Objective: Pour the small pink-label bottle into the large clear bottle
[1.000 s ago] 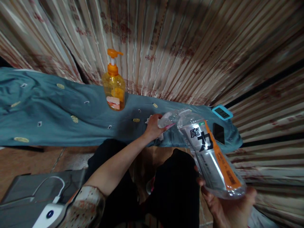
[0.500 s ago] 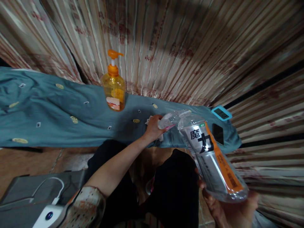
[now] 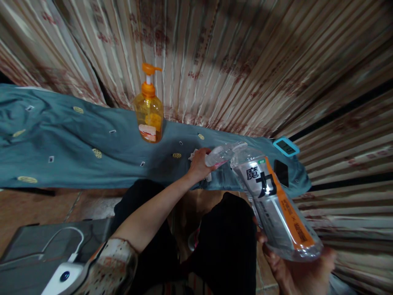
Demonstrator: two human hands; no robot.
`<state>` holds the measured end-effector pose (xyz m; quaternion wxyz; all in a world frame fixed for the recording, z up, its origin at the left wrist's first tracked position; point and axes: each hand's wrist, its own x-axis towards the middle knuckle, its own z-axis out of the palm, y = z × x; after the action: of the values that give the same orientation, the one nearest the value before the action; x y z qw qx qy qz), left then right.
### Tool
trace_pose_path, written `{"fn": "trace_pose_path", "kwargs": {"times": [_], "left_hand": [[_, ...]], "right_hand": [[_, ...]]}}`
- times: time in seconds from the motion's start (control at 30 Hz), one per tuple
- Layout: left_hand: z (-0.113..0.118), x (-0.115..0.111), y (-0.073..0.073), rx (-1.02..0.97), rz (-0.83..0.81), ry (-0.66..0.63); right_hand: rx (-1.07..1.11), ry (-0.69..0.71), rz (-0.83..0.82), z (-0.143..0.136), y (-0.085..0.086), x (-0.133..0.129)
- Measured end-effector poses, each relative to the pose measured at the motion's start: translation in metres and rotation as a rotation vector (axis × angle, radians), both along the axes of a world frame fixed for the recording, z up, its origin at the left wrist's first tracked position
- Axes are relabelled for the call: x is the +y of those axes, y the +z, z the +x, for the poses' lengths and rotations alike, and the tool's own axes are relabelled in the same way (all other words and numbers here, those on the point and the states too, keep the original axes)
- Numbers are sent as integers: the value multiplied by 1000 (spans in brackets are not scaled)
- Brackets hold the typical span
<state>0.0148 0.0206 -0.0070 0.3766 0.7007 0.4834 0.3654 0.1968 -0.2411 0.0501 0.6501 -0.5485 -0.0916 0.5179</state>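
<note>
My left hand [image 3: 200, 166] is closed around a small clear plastic bottle [image 3: 219, 155], which leans to the right and has some pink on its lower side. My right hand [image 3: 296, 264] grips the lower end of a large clear drink bottle [image 3: 273, 200] with a silver and orange label. This larger bottle is tilted, its neck pointing up and left toward the mouth of the small one. Whether the two mouths touch, I cannot tell. A crumpled white piece [image 3: 208, 177], perhaps tissue, shows beside my left hand on the cloth.
An orange pump bottle [image 3: 149, 116] stands at the back of the teal patterned cloth [image 3: 73, 147]. Right of the hands lie a blue-framed digital clock [image 3: 286, 146] and a dark phone [image 3: 281, 173]. Pleated curtains [image 3: 196, 61] hang behind. A white device [image 3: 63, 276] with a cable is at lower left.
Both hands keep their grip on the two bottles, which have hardly moved. The view has shifted very slightly.
</note>
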Motion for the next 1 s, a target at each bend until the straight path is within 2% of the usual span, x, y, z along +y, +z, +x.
{"fn": "trace_pose_path", "kwargs": {"times": [0.2,0.33,0.67,1.0], "left_hand": [[0,0,-1,3,-8,-11],[0,-1,-2,0,-9,-21],[0,-2,-1,-18,-26,-10],[1,-1,-1,-15,-18,-9]], "right_hand": [[-43,-45,38,-14,9,5],[-4,39,23,-8,8,7],[48,-57,-40,-10,11,9],[56,6,0,0,6,7]]}}
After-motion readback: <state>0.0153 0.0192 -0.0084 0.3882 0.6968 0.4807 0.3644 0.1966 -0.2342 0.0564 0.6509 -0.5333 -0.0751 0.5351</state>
